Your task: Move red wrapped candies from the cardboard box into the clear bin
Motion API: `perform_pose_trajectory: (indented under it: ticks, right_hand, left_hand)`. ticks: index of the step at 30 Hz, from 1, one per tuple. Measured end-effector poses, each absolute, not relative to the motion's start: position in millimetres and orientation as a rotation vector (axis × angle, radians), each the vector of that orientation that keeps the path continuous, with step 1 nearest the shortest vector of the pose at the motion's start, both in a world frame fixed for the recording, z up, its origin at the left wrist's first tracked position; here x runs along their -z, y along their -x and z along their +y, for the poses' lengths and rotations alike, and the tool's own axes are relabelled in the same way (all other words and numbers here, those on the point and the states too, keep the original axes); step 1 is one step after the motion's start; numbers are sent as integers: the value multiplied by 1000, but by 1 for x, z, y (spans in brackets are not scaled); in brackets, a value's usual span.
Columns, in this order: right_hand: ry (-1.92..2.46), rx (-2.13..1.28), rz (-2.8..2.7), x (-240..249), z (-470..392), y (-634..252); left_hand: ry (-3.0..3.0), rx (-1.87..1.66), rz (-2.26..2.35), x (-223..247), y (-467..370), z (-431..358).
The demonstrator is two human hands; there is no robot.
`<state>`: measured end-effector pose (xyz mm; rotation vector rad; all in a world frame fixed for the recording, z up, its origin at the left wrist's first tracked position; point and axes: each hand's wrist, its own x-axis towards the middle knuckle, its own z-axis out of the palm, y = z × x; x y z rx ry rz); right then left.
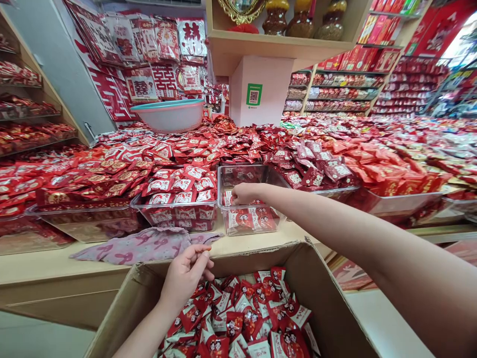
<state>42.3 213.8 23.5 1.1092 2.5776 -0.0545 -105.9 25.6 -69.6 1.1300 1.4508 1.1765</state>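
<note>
My right hand [244, 193] reaches down into a clear plastic bin [223, 217], its fingers bent and closed at a small red-and-white snack packet [227, 198]; the fingertips are partly hidden. More such packets [248, 219] stand in a row against the bin's front wall. Over the back left of an open cardboard box [335, 303], my left hand [191, 271] hovers with half-curled fingers, thumb and fingers apart, and no packet in it. Below, the box holds many loose red-and-white packets [238, 318] printed with small figures.
A pink patterned cloth [137, 246] lies on the counter [44, 268], left of the box. Filled bins flank the bin: red-and-white packets [182, 184] left, maroon packets [316, 164] right. Behind are heaped packets, a basin [171, 117] and a pillar [268, 74] below a shelf.
</note>
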Motion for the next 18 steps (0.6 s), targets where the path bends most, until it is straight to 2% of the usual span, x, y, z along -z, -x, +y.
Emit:
perform_pose_trajectory:
  ticks: [6,12,18]
  right_hand:
    - [-1138,39,2636,-15,223,-45]
    - [-1062,375,2688,-14,224,-51]
    - [-1143,184,2673,-16,218,-46]
  left_hand:
    - [-1144,-1183,1456,70,106,26]
    - [-1133,-1197,1447,70,106,25]
    - [-1135,-1201,1438,72,106,25]
